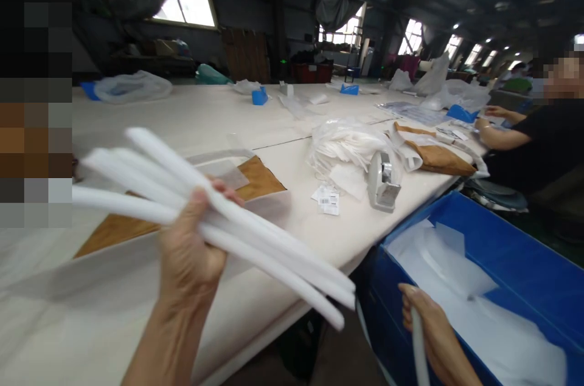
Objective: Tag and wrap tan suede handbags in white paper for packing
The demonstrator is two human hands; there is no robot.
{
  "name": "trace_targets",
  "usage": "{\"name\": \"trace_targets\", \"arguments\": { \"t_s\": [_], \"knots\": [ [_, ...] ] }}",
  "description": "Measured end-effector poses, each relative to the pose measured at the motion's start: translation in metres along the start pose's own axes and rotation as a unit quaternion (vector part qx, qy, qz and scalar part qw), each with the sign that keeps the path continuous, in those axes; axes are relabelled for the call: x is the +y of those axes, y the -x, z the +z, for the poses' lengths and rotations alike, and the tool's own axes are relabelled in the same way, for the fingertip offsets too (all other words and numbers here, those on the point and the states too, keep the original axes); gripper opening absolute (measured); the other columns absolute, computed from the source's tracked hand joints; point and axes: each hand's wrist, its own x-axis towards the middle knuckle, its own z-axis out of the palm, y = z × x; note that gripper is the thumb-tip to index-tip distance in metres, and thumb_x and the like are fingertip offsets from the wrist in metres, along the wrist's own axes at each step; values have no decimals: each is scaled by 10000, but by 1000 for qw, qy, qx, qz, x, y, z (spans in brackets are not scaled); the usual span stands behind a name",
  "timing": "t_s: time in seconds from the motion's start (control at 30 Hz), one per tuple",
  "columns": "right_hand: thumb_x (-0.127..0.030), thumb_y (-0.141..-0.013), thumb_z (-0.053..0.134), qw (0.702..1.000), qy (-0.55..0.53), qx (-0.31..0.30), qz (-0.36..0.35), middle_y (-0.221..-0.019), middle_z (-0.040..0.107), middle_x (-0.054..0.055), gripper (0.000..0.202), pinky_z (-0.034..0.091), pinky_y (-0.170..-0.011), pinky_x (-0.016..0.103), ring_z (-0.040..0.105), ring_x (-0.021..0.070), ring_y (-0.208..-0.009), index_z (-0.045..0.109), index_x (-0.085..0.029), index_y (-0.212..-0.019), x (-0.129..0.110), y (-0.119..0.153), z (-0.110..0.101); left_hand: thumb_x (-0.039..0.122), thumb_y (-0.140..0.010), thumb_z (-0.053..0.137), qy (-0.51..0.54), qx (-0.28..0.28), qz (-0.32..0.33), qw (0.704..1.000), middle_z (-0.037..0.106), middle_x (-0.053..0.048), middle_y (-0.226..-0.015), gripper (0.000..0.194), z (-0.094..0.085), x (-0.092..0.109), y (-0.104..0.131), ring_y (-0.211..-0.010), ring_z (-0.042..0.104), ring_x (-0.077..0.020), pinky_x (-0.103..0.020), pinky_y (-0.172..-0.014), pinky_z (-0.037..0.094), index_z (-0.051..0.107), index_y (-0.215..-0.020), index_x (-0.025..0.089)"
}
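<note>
While left hand [194, 249] clutches white rods [278, 242] over table [296, 176], long axis slanting down-right toward bin [515, 234], right hand [429, 319], nearer bin, grips one steep single rod [418, 346], right of the white rods' lower ends.

Smooth matt foam rods [269, 242], matt brown cloth [265, 178]

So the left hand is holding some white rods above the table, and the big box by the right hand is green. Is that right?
Not quite: the head view shows that the big box by the right hand is blue, not green. The left hand is indeed holding some white rods above the table.
</note>
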Motion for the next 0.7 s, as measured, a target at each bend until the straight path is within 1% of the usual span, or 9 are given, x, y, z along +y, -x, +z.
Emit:
{"name": "trace_targets", "arguments": {
  "t_s": [0.07,0.13,0.23,0.27,0.33,0.4,0.5,0.63,0.7],
  "knots": [
    [-627,-679,693,997,42,-4,-61,-607,533,-22,525,433,-524,289,496,158,-562,633,-178,-945,-31,-6,-1,216,-624,872,-59,3,-100,993,697,-28,-803,321,1,-14,19,-666,650,-155,-246,-621,591,705,-886,136],
    [-634,-710,680,988,65,-22,-137,-653,609,12,522,490,-592,320,557,186,-607,642,-183,-971,-74,-6,14,242,-582,902,-70,-27,-190,979,707,-48,-829,440,4,-38,41,-696,667,-172,-244,-640,576,709,-966,148],
    [-626,-767,641,967,41,-92,-234,-782,690,64,517,537,-678,350,630,218,-703,631,-179,-1027,-136,6,59,286,-593,903,-81,-71,-264,958,717,-73,-883,438,9,-70,73,-757,676,-188,-253,-701,560,719,-972,164],
    [-614,-798,620,957,37,-122,-260,-816,702,70,505,543,-713,353,643,220,-743,625,-178,-1050,-151,12,76,302,-600,899,-89,-87,-273,954,719,-82,-897,416,11,-76,81,-766,675,-193,-257,-710,554,726,-952,163],
    [-595,-849,575,942,33,-176,-285,-882,711,68,479,547,-734,344,655,216,-808,615,-188,-1101,-171,22,108,329,-613,886,-98,-116,-272,950,721,-100,-924,400,14,-80,92,-780,672,-208,-273,-728,549,735,-940,155],
    [-589,-873,551,932,39,-218,-286,-930,705,58,463,543,-696,324,654,208,-816,614,-211,-1131,-179,29,132,345,-628,871,-86,-130,-271,950,722,-115,-953,428,16,-79,99,-805,675,-237,-313,-753,553,731,-984,153],
    [-578,-885,545,922,42,-248,-296,-927,689,37,432,521,-685,302,638,190,-793,630,-220,-1113,-177,35,155,349,-637,862,-62,-125,-276,951,727,-128,-977,520,16,-75,102,-863,684,-297,-388,-781,561,697,-1091,157],
    [-524,-927,504,906,33,-266,-327,-904,673,16,373,494,-799,291,627,182,-875,650,-204,-1053,-172,40,167,281,-592,890,-87,-131,-273,949,734,-122,-981,551,12,-74,98,-898,686,-295,-369,-813,561,691,-1085,137],
    [-500,-965,435,888,60,-288,-355,-948,669,19,383,476,-862,295,620,185,-954,648,-198,-1066,-172,41,167,246,-582,894,-100,-140,-269,948,733,-108,-988,525,9,-75,93,-909,686,-277,-342,-816,564,696,-1055,137]
  ]
}}
